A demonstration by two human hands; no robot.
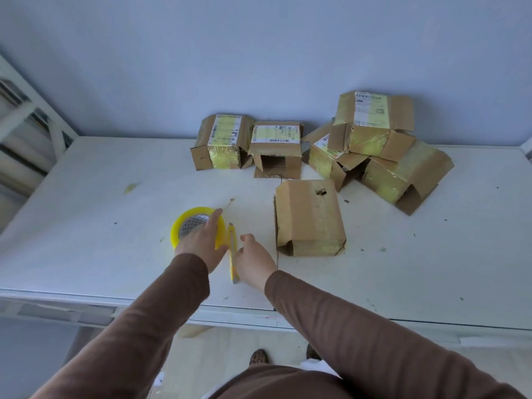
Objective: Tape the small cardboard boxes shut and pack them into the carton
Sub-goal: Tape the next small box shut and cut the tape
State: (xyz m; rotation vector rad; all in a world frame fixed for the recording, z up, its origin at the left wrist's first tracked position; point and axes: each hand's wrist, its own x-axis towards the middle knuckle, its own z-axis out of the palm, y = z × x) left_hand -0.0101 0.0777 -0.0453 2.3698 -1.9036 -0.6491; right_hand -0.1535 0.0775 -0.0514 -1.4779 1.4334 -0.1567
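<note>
A yellow tape roll [184,226] lies flat on the white table [100,226]. My left hand [201,243] rests on top of it with fingers stretched over the roll. A yellow utility knife [232,254] lies just right of the roll, and my right hand [253,260] is at it, fingers curled at its side. A small cardboard box [309,218] with a hole in its top stands right of my hands. Several more small boxes [371,139] with labels and yellowish tape are piled at the back by the wall.
A white shelf frame [26,119] stands at the left of the table. The table's front edge [230,315] runs just below my forearms. Small scraps of debris dot the table at the right. My shoes show on the floor below.
</note>
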